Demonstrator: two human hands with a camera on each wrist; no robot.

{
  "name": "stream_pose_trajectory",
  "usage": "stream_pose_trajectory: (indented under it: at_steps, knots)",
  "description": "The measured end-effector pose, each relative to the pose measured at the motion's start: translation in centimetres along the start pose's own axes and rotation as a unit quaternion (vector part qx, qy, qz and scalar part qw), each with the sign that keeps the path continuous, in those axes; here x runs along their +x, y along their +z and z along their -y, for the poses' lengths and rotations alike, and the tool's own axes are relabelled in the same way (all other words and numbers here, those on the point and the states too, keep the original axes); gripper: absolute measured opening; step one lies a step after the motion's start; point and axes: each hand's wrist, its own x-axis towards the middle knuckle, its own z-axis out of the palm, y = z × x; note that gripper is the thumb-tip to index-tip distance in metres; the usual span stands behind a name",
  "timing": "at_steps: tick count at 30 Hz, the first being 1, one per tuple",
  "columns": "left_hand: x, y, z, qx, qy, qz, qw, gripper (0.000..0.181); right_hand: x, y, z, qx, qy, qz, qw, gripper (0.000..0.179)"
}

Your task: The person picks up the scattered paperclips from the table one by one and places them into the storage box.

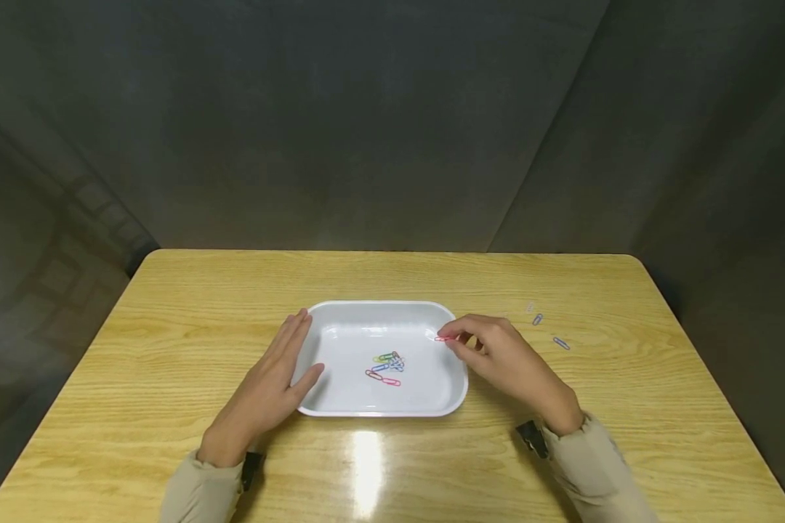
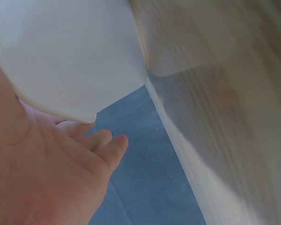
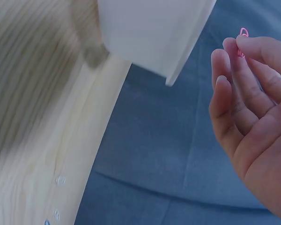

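Note:
A white rectangular tray (image 1: 425, 396) with rounded corners stands on the table. In the middle of its floor lie several coloured paper clips (image 1: 391, 380), most of them bunched together. My left hand (image 1: 268, 388) rests at the tray's left side, fingers extended along the rim; in the left wrist view its fingers reach the outer wall of the tray (image 2: 75, 56). Over the tray's right rim, my right hand (image 1: 506, 359) pinches a pinkish-red paper clip (image 3: 244, 32) between thumb and fingertip, one looped end sticking out. The other fingers of that hand are bent and hold nothing.
To the right of the tray, a blue paper clip (image 1: 538, 319), a second blue clip (image 1: 560, 343) and a pale one (image 1: 530, 306) lie loose on the wooden table (image 1: 190, 319). A dark cloth (image 1: 366, 145) hangs behind the table's far edge.

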Motion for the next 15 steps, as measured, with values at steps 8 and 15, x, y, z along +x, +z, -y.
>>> stream_pose_trajectory:
  at_steps: [8,15]
  knots:
    - [-0.1,0.0,-0.1,0.001,0.0,-0.003,1.0,0.079,0.8,1.5,0.8,0.003,-0.002,0.019,0.9998,0.013]
    - [0.0,0.0,-0.2,-0.001,-0.001,-0.002,1.0,0.08,1.3,2.9,1.1,-0.007,-0.016,0.04,0.999,0.015]
